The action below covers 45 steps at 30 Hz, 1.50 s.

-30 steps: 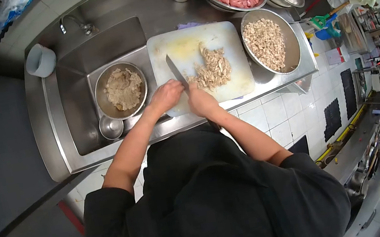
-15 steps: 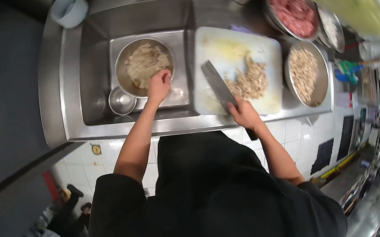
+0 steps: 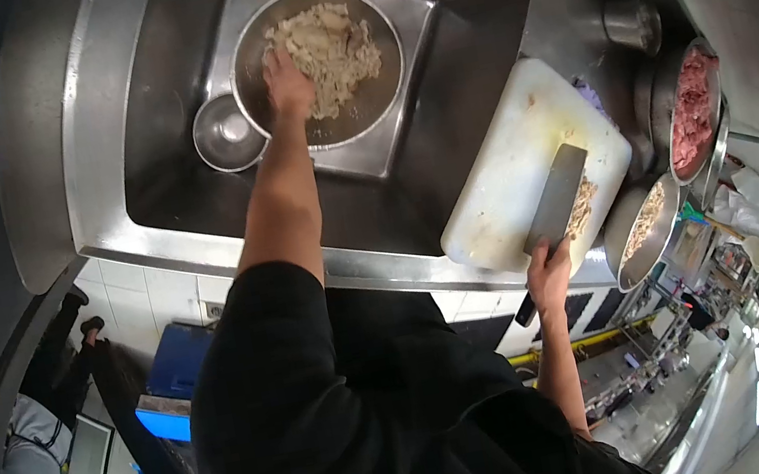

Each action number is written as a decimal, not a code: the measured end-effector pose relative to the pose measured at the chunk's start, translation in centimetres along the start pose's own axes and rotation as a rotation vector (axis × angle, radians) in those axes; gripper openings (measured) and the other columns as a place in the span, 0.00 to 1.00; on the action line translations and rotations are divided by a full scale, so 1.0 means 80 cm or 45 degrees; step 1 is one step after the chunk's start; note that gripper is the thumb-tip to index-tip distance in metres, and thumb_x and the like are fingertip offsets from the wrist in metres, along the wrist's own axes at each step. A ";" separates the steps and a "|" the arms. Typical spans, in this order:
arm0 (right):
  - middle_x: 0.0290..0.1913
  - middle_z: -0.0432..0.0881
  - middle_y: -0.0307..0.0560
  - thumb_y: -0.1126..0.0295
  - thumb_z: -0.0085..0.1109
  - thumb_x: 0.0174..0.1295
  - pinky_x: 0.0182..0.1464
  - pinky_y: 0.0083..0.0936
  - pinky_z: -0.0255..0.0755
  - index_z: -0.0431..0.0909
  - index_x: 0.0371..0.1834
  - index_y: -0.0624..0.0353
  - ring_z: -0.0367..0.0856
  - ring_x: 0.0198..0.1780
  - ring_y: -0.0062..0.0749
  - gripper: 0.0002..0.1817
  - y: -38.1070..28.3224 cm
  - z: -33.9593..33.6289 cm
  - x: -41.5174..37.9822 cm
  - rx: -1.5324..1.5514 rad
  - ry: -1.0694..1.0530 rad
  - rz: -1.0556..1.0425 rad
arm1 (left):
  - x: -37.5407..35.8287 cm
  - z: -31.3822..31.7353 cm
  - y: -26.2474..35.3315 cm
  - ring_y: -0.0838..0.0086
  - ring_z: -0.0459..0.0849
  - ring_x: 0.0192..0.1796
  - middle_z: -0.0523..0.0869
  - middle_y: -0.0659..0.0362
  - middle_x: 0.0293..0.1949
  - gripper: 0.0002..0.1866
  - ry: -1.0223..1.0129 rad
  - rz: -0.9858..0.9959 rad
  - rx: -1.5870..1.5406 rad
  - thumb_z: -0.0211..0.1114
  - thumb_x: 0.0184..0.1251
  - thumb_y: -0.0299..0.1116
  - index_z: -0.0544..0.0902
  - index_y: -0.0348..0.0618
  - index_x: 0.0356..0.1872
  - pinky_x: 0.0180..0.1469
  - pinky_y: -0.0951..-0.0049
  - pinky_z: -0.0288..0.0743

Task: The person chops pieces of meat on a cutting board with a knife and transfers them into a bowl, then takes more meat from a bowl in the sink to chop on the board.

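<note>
My left hand (image 3: 289, 87) reaches into a large metal bowl (image 3: 401, 81) in the sink, fingers stretched out against the left side of a heap of pale, wet shredded food (image 3: 332, 54). A smaller metal bowl (image 3: 226, 134) sits against the large one. On the right, my right hand (image 3: 549, 276) grips a cleaver (image 3: 557, 195) by its dark handle. Its broad blade lies over the white cutting board (image 3: 501, 175), partly covering a pile of chopped brownish food (image 3: 583, 209).
Right of the board stands a metal bowl of chopped pieces (image 3: 645, 226), with a bowl of raw minced meat (image 3: 694, 108) behind it. A metal container (image 3: 633, 26) stands near the back. The steel sink (image 3: 170, 142) has a raised rim. Another person (image 3: 31, 451) is at lower left.
The view has swung toward the sink. My left hand has shifted from the heap's near right side to its left side, and its fingers have straightened. My right hand still holds the cleaver over the board.
</note>
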State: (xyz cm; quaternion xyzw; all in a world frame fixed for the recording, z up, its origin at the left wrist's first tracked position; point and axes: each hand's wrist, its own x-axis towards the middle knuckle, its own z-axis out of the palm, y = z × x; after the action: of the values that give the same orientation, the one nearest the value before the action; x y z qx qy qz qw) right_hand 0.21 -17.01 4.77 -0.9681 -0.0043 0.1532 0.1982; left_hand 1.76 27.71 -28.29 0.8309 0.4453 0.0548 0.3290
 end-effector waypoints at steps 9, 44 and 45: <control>0.32 0.86 0.69 0.68 0.53 0.77 0.38 0.45 0.78 0.68 0.56 0.78 0.88 0.34 0.61 0.18 0.007 0.001 0.004 -0.034 -0.032 0.043 | 0.076 -0.023 -0.046 0.52 0.87 0.61 0.87 0.39 0.55 0.25 -0.706 0.371 0.502 0.75 0.56 0.42 0.86 0.39 0.53 0.64 0.56 0.79; 0.36 0.87 0.73 0.75 0.48 0.69 0.47 0.61 0.78 0.66 0.53 0.69 0.87 0.40 0.71 0.13 0.046 -0.084 -0.071 0.092 -0.097 -0.084 | -0.367 -0.093 0.389 0.62 0.84 0.57 0.88 0.59 0.52 0.11 -0.717 1.904 0.082 0.66 0.69 0.35 0.89 0.42 0.47 0.58 0.59 0.79; 0.36 0.87 0.72 0.75 0.47 0.69 0.46 0.60 0.79 0.66 0.53 0.69 0.87 0.41 0.69 0.12 0.046 -0.079 -0.081 0.017 -0.138 -0.100 | -0.367 -0.093 0.387 0.62 0.84 0.57 0.88 0.59 0.52 0.11 -0.714 1.905 0.077 0.66 0.69 0.35 0.89 0.42 0.47 0.58 0.59 0.79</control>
State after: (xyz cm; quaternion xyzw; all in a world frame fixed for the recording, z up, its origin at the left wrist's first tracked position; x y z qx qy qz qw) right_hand -4.29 -23.29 10.83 -0.9561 -0.0520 0.1975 0.2100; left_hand 3.17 -3.34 1.90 0.9008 -0.3281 0.0380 0.2819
